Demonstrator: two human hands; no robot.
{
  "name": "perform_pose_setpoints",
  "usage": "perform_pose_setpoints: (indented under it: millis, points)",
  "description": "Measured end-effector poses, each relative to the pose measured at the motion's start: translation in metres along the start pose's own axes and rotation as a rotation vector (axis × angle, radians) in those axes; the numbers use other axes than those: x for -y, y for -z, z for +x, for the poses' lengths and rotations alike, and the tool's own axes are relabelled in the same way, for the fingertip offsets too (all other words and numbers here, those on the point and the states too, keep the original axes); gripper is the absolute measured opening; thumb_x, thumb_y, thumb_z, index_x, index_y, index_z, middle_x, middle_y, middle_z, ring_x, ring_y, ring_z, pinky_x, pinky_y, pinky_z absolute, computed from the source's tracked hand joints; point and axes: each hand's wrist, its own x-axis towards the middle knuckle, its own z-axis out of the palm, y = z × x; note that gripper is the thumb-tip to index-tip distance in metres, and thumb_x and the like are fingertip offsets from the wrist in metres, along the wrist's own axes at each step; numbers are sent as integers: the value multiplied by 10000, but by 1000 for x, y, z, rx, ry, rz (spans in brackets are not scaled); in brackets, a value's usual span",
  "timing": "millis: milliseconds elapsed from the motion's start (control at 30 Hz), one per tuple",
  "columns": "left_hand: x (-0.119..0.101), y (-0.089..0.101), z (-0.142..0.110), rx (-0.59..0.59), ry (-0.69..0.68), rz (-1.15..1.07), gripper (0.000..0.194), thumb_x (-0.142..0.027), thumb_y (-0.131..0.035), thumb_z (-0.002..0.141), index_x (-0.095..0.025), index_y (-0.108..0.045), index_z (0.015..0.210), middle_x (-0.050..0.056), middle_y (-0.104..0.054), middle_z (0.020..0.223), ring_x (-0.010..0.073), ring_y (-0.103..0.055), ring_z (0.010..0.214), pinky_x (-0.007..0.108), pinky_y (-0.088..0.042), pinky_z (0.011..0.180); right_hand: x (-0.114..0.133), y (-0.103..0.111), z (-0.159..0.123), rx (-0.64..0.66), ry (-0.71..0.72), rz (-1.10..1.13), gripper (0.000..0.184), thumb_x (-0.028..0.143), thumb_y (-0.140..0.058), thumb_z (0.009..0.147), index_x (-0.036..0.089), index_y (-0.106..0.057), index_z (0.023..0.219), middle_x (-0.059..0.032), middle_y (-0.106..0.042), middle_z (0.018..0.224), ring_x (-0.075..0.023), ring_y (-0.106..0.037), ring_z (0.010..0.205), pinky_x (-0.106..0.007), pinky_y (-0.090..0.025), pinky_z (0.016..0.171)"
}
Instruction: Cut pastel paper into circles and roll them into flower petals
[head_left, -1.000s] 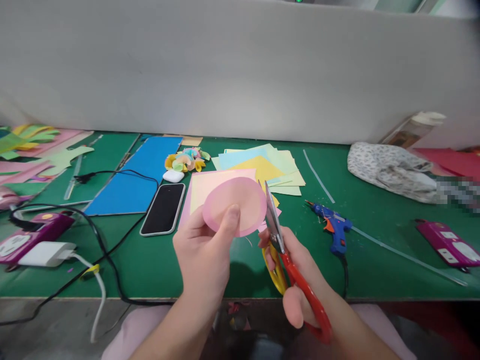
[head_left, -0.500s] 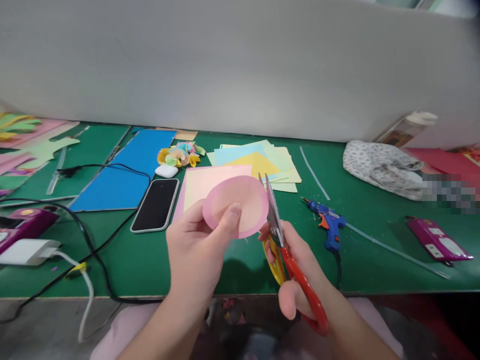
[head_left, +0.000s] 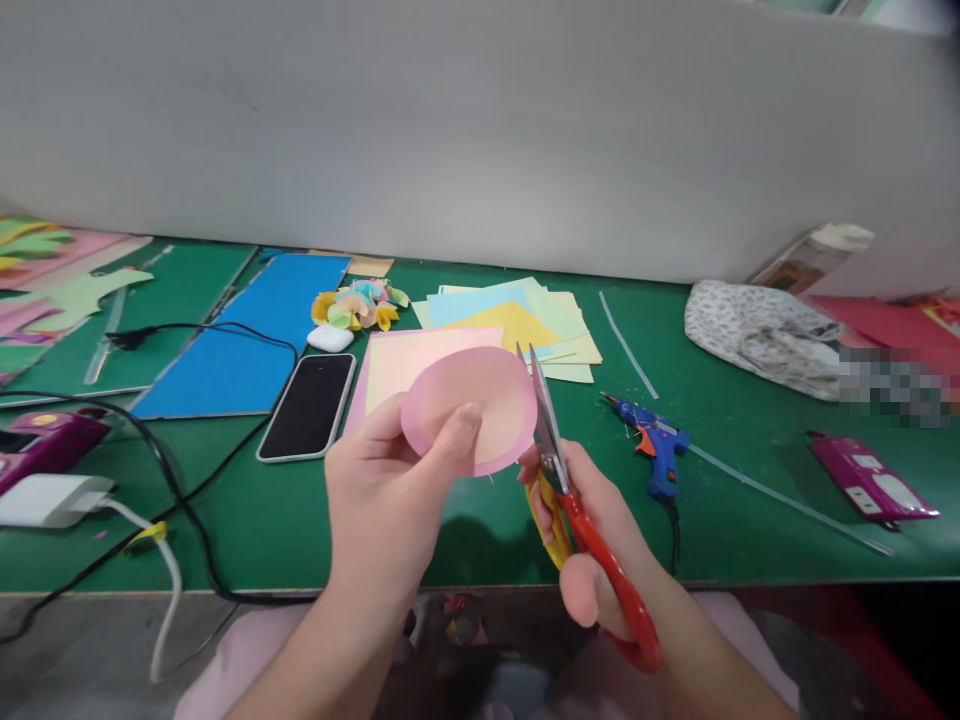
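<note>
My left hand (head_left: 397, 470) pinches a rounded pink paper piece (head_left: 499, 400), thumb on top, fingers hidden behind. A darker pink band rims its paler middle. My right hand (head_left: 600, 510) is closed round scissors (head_left: 551, 440) with one red and one yellow handle. Their blades point up and away, slightly apart, just at the paper's right edge; whether they touch it I cannot tell. Behind the paper piece lie pink and cream sheets (head_left: 405, 350), and past them a fanned stack of yellow, blue and pale green paper (head_left: 555, 310).
A blue glue gun (head_left: 660, 455) with a clear glue stick lies at right, near a purple case (head_left: 870, 480). Left of my hands are a phone (head_left: 307, 408), a blue board (head_left: 240, 340), black cables (head_left: 176, 480) and a white charger (head_left: 52, 500). Curled paper pieces (head_left: 356, 305) sit behind the phone.
The paper piece and my left hand have shifted very slightly left. The scissors stay almost in place with their blades still slightly apart. The whole view has moved a little.
</note>
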Motion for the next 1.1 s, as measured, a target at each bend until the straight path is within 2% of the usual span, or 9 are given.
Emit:
perform_pose_setpoints:
  millis: [133, 233, 300, 433, 567, 733, 900, 1100]
  points:
    - [-9, -4, 0, -43, 17, 16, 125, -306, -781, 670, -202, -718, 693, -28, -654, 625, 127, -570, 603, 214, -477, 526, -3, 2, 2, 5, -42, 95, 684, 799, -619, 684, 268, -653, 1113, 0, -516, 810, -96, -431, 539, -226, -361, 467]
    - [-14, -6, -1, -59, 30, 6, 101, -277, -772, 643, -199, -709, 658, -37, -646, 597, 115, -559, 583, 200, -464, 509, -4, 5, 3, 14, -117, 84, 574, 739, -562, 789, 263, -663, 1093, -20, -549, 895, -88, -458, 550, -218, -379, 467]
    - [-15, -6, 0, -58, 32, -6, 96, -264, -773, 634, -198, -704, 639, -45, -637, 577, 104, -550, 568, 188, -452, 496, -6, 6, 3, 19, -85, 66, 591, 749, -568, 777, 253, -664, 1083, -24, -562, 899, -88, -452, 547, -219, -382, 459]
    - [-15, -4, 2, -38, 27, -30, 93, -243, -779, 630, -196, -699, 627, -54, -636, 569, 93, -554, 550, 177, -448, 488, -12, 8, 1, 0, 80, 34, 837, 876, -638, 538, 248, -654, 1092, -21, -562, 878, -95, -413, 553, -217, -343, 424]
    - [-13, 0, 5, 2, 24, -40, 165, -234, -778, 647, -190, -647, 557, -61, -605, 537, 77, -529, 521, 166, -439, 479, -12, 12, 0, 15, 115, -9, 791, 857, -616, 581, 267, -639, 1106, -17, -549, 892, -99, -419, 574, -208, -353, 433]
    - [-10, 5, 8, 69, 8, 0, 173, -293, -779, 694, -190, -664, 618, -42, -614, 570, 104, -554, 562, 194, -459, 506, -7, 17, -2, 52, 128, -43, 846, 876, -604, 481, 304, -621, 1104, 1, -536, 903, -96, -409, 594, -198, -354, 445]
    - [-11, 5, 10, 54, 32, 15, 186, -295, -773, 671, -188, -654, 577, -32, -600, 541, 116, -539, 549, 209, -459, 493, -5, 20, -3, 42, 143, -81, 845, 884, -589, 476, 294, -613, 1081, 5, -532, 889, -92, -407, 586, -185, -329, 419]
    - [-7, 10, 13, 115, 33, 15, 182, -341, -794, 699, -202, -694, 639, -33, -627, 578, 123, -559, 588, 210, -482, 525, -1, 22, -2, 56, 130, -137, 858, 897, -575, 473, 262, -602, 1049, -9, -533, 883, -121, -469, 671, -177, -302, 422]
